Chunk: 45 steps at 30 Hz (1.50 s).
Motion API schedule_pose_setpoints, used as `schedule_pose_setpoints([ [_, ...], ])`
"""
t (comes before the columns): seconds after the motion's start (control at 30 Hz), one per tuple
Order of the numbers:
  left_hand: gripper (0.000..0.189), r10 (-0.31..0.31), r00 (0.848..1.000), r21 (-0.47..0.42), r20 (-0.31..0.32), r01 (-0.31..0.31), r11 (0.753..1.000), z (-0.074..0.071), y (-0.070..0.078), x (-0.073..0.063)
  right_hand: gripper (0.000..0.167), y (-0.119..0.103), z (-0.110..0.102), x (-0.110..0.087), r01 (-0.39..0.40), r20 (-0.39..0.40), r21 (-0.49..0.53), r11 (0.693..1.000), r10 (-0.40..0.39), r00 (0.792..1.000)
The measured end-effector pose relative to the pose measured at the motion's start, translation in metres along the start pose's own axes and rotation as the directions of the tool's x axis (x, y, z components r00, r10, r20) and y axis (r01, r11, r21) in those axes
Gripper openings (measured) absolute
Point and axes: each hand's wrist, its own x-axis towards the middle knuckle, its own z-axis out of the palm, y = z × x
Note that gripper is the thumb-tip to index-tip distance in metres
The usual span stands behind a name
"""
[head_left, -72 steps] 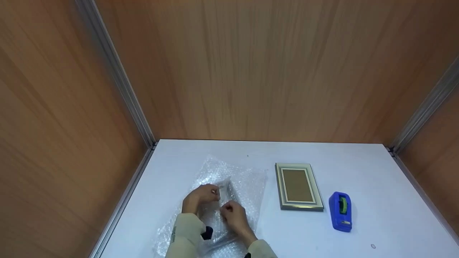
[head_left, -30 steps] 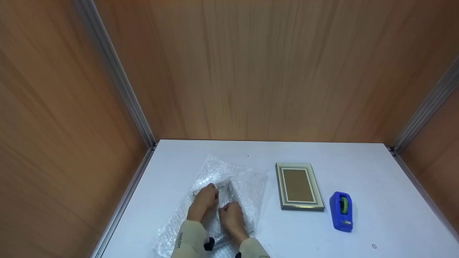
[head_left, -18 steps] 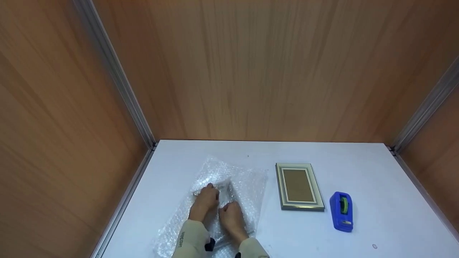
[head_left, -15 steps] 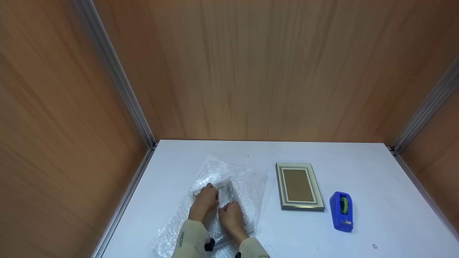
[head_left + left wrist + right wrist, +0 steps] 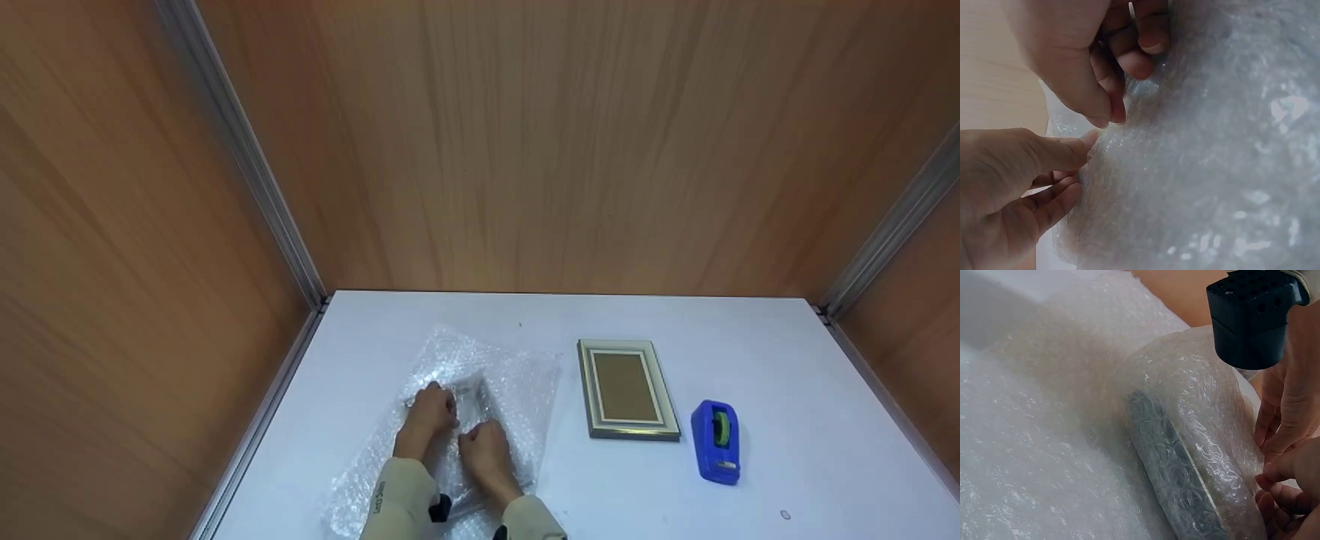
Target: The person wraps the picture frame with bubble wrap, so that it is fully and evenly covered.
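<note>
Wood-grain panels (image 5: pixel 562 150) hem in a white tabletop (image 5: pixel 637 502), where bubble wrap (image 5: pixel 517 367) lies L of ctr. Folded inside it, by the hands, is a dark-edged, frame-like item (image 5: pixel 1176 467); the film blurs the rest. A pale picture frame (image 5: pixel 628 386) w/ brown backing lies unwrapped to the R, apart from the sheet. The person's left hand (image 5: pixel 430 416) and right hand (image 5: pixel 486 454) meet at the fold, each w/ thumb and fingertips clamped on the film's edge. A blue tape dispenser (image 5: pixel 716 442) w/ green roll (image 5: pixel 721 427) sits near the bare frame. Step in hand, prob.: closing the wrap. Next move seemingly calls for a firm pinch, lest the fold spring; any tape on it, can't tell.
</note>
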Motion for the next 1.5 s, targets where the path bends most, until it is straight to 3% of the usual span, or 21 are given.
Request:
schedule_pose_setpoints([
  [0.27,0.01,0.011,1.0,-0.043,-0.017,-0.012,0.999,0.002,-0.003,0.001,0.013,0.003,0.0,0.001,-0.008,0.018,0.021,1.0,0.008,1.0],
  [0.5,0.011,0.02,0.999,-0.051,-0.047,-0.022,0.998,0.001,-0.005,-0.003,0.013,0.011,0.001,0.0,0.101,0.0,0.016,0.995,-0.102,0.995],
  [0.63,0.013,0.038,0.997,-0.045,-0.072,-0.041,0.998,0.002,-0.006,-0.004,0.015,0.017,-0.001,-0.001,0.18,0.054,-0.036,0.983,-0.178,0.983],
  [0.77,0.013,0.026,0.998,-0.061,-0.059,-0.03,0.998,0.002,-0.006,-0.004,0.032,0.02,-0.002,-0.005,0.274,0.121,-0.117,0.955,-0.26,0.958],
  [0.93,0.013,0.066,0.995,-0.055,-0.069,-0.07,0.996,0.002,-0.007,-0.005,0.011,0.018,0.001,-0.01,0.376,0.108,-0.253,0.892,-0.36,0.927],
  [1.17,0.012,0.103,0.991,-0.051,-0.084,-0.108,0.993,0.001,-0.008,-0.006,0.019,0.009,0.004,-0.016,0.281,0.078,-0.396,0.874,-0.273,0.959],
  [1.23,0.012,0.104,0.991,-0.055,-0.086,-0.109,0.993,0.001,-0.008,-0.005,0.02,0.006,0.002,-0.017,0.32,0.097,-0.473,0.821,-0.313,0.945],
  [1.27,0.012,0.111,0.989,-0.05,-0.093,-0.116,0.992,0.001,-0.008,-0.005,0.021,0.004,0.002,-0.019,0.303,0.097,-0.471,0.829,-0.293,0.951],
  [1.37,0.011,0.125,0.987,-0.042,-0.104,-0.13,0.991,0.002,-0.009,-0.004,0.022,0.001,-0.002,-0.021,0.356,0.127,-0.537,0.765,-0.345,0.93],
  [1.4,0.01,0.124,0.987,-0.04,-0.102,-0.129,0.991,0.002,-0.009,-0.004,0.021,0.0,-0.004,-0.022,0.383,0.146,-0.566,0.73,-0.368,0.918],
  [1.47,0.01,0.117,0.989,-0.041,-0.092,-0.121,0.992,0.002,-0.01,-0.003,0.021,-0.002,-0.006,-0.023,0.409,0.185,-0.598,0.689,-0.379,0.907],
  [1.5,0.009,0.105,0.991,-0.046,-0.082,-0.109,0.993,0.002,-0.01,-0.003,0.02,-0.002,-0.007,-0.023,0.439,0.207,-0.64,0.63,-0.409,0.889],
])
